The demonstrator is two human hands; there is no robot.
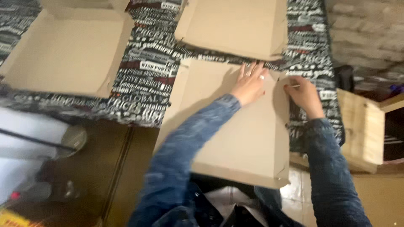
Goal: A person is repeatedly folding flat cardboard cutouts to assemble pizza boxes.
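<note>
1. Your left hand (250, 85) lies flat and open, fingers spread, pressing on the far part of the flat brown cardboard sheet (235, 130); it grips nothing, and a ring shows on one finger.
2. Your right hand (304, 94) sits at the sheet's far right edge, fingers curled in on that edge. Blur keeps me from telling whether it pinches a flap or only touches it.
3. The cardboard sheet rests partly on the black cloth with white and red lettering (147, 71), and its near end hangs over the cloth's edge toward you.
4. Just beyond the sheet, past your left fingertips, lies a second brown cardboard piece with raised sides (233, 27).
5. Well to the left of the sheet sits an open brown cardboard box (63, 52), on the same cloth.
6. To the right of the sheet, near your right sleeve, stands a pale wooden box (362, 126).
7. Both your sleeves are blue denim.
</note>
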